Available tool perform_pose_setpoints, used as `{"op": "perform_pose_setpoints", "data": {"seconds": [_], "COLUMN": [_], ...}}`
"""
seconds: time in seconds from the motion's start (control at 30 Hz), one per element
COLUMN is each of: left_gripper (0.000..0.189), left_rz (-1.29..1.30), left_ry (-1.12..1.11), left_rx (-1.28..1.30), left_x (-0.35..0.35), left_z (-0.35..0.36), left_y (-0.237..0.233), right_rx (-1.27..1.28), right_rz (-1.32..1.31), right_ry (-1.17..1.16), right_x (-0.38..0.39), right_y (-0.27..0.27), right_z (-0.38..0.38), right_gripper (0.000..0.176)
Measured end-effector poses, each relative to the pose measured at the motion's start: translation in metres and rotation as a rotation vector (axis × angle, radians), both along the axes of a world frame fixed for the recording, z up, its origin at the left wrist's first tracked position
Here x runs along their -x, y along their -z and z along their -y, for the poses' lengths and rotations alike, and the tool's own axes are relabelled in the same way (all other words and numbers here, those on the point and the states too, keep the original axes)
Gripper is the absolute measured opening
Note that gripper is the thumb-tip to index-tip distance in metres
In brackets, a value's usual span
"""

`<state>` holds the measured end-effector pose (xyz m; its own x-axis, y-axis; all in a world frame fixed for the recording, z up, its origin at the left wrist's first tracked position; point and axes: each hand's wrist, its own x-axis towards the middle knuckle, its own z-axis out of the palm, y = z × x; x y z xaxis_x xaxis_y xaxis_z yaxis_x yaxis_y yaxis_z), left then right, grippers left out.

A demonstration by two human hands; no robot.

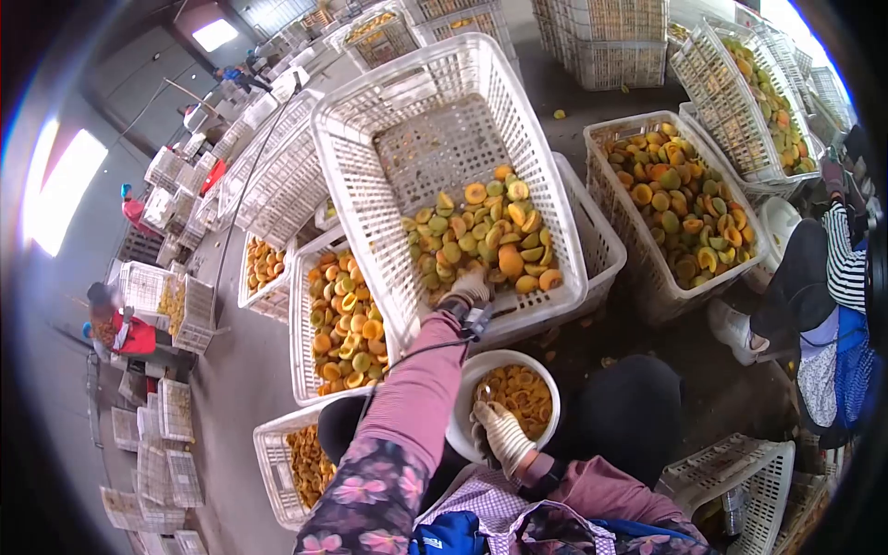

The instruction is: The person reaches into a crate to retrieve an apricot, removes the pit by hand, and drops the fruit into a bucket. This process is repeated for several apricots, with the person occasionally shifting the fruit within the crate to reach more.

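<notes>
My left hand [470,285], in a light glove, reaches into a tilted white plastic crate [347,139]. It touches the halved apricot-like fruit [462,242] heaped at the crate's near end; its fingertips are hidden among the pieces. My right hand [504,439], in a whitish knit glove, is closed over the left rim of a white bucket [553,384]. A small shiny tool [486,393] shows at its fingers, its shape hard to make out. Inside the bucket lie brownish-orange pits or scraps [520,400].
Beneath the tilted crate is another white crate [601,245]. Fruit-filled crates stand left [301,356] and right [684,291]; a crate of brownish pieces [268,453] is lower left. A co-worker in striped sleeves [844,254] sits right. Another person [139,338] is far left.
</notes>
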<state>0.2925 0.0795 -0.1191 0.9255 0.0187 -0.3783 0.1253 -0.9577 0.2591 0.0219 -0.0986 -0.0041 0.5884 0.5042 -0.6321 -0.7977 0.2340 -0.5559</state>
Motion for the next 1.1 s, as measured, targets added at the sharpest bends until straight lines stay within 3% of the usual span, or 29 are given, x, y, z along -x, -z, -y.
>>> {"op": "perform_pose_setpoints", "data": {"seconds": [0.1,0.2,0.27,0.33,0.37,0.4,0.43,0.47,0.53,0.57,0.6,0.67,0.73,0.8,0.87,0.9,0.93,0.97,1.0,1.03,1.1], "left_gripper": [0.045,0.040,0.023,0.016,0.021,0.024,0.027,0.031,0.032,0.032,0.032,0.033,0.030,0.033,0.026,0.027,0.027,0.027,0.028,0.029,0.031], "left_rz": [0.128,-0.093,-0.058,0.225,0.409,0.255,0.104,0.064,0.108,0.111,0.105,0.101,0.089,0.079,0.315,0.357,0.363,0.279,0.191,0.139,0.100], "left_ry": [-0.034,0.035,-0.347,-0.495,-0.307,-0.414,-0.558,-0.695,-0.702,-0.703,-0.616,-0.529,-0.604,-0.539,-0.308,-0.241,-0.246,-0.599,-0.824,-1.100,-0.985], "left_rx": [-0.024,-0.056,0.931,1.460,1.334,1.575,1.798,1.792,1.717,1.721,1.714,1.704,1.703,1.699,1.312,0.992,0.993,1.514,1.859,2.185,2.065], "left_x": [0.004,0.010,0.024,0.093,0.122,0.148,0.174,0.190,0.204,0.211,0.219,0.233,0.244,0.255,0.261,0.265,0.264,0.261,0.265,0.269,0.270], "left_z": [0.003,-0.009,-0.014,0.041,0.058,0.071,0.084,0.092,0.080,0.079,0.077,0.078,0.079,0.076,0.070,0.070,0.066,0.066,0.066,0.074,0.076], "left_y": [0.000,-0.005,0.003,-0.081,-0.100,-0.121,-0.142,-0.142,-0.121,-0.118,-0.115,-0.121,-0.127,-0.121,-0.114,-0.116,-0.109,-0.115,-0.121,-0.146,-0.139], "right_rx": [0.018,-0.003,0.004,0.211,0.169,0.126,0.111,0.098,0.118,0.221,0.324,0.298,0.339,0.333,0.122,0.087,-0.015,0.162,0.340,0.339,0.565], "right_rz": [-0.033,-0.029,-0.026,0.658,0.480,0.301,0.346,0.398,0.321,0.526,0.736,0.664,0.796,0.906,0.676,0.609,0.371,0.569,0.766,0.768,0.903], "right_ry": [-0.007,0.027,0.029,0.333,0.250,0.167,0.168,0.169,0.087,0.085,0.080,0.029,0.065,0.131,0.187,0.219,0.173,0.099,0.026,0.024,-0.161], "right_x": [-0.004,-0.005,-0.006,0.000,-0.004,-0.014,-0.012,-0.012,-0.005,-0.003,-0.002,0.003,0.007,0.009,0.009,0.010,0.011,0.011,0.011,0.012,0.014], "right_y": [-0.006,-0.004,0.020,0.058,0.036,0.012,0.016,0.014,0.014,0.023,0.030,0.029,0.037,0.041,0.013,0.005,-0.010,0.009,0.029,0.031,0.036], "right_z": [-0.001,-0.001,-0.005,-0.018,-0.007,0.004,0.004,0.004,0.007,0.005,0.004,0.004,0.001,0.001,0.007,0.010,0.017,0.015,0.010,0.008,0.007], "right_gripper": [0.026,0.025,0.025,0.025,0.027,0.030,0.031,0.033,0.033,0.034,0.034,0.035,0.040,0.038,0.036,0.037,0.036,0.036,0.037,0.037,0.040]}}
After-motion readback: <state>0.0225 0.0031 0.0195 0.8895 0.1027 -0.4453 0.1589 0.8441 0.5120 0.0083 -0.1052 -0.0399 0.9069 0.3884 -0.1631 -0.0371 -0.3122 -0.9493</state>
